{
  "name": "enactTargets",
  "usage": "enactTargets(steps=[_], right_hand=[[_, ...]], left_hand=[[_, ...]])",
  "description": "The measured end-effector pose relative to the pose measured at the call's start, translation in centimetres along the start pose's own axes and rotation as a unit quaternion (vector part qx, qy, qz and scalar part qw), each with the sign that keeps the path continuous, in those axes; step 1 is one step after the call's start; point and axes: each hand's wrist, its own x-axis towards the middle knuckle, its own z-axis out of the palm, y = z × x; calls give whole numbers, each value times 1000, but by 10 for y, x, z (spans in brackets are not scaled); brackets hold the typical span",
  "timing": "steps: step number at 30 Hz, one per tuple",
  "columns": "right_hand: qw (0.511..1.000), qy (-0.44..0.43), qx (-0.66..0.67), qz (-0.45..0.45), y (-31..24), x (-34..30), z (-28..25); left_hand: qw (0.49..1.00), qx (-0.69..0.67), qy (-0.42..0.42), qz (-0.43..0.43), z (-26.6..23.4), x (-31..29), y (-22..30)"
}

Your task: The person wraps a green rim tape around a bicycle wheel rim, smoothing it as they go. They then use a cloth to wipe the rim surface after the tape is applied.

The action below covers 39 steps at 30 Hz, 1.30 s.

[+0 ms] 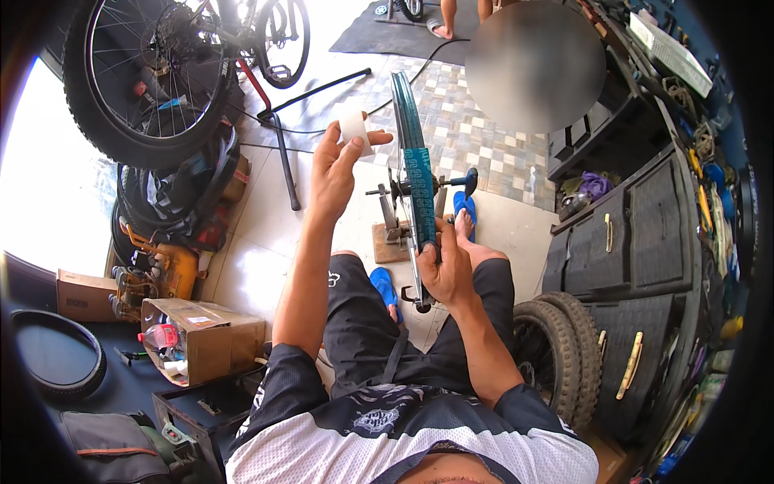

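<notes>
The right hand (446, 269), closed on the wheel rim's (418, 181) near part, is the nearer, the rim's long axis running forward and slightly left from it, while the left hand (335, 161), fingers part-spread, pinches a white piece (355, 129) left of the rim's far half.

Print on teal strip (418, 189), lettering on shirt (411, 426)

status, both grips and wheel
Left grip: holding small flat white piece. Right grip: on narrow teal-patterned wheel rim. Close by: metal stand, wooden base.
</notes>
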Motion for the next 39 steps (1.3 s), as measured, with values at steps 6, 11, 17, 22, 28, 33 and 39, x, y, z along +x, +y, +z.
enactTargets(steps=[6,11,17,22,28,33,39], right_hand=[[1000,-7,-1,5,-1,0,-1],[1000,-1,-18,-25,3,12,1],[1000,-12,-1,-5,-7,15,-2],[1000,-6,-3,-17,-8,18,-2],[1000,-7,-1,-22,-9,20,-3],[1000,-18,-15,-15,-12,21,-5],[1000,-17,9,-7,-11,20,-4]], left_hand=[[999,-53,2,-10,-1,-2,-14],[993,-116,4,29,15,11,-18],[999,-4,30,34,9,34,-17],[998,18,54,4,-9,26,-20],[998,-43,25,39,1,20,-27],[991,-32,-73,105,4,46,-14],[982,-31,-112,146,30,74,15]])
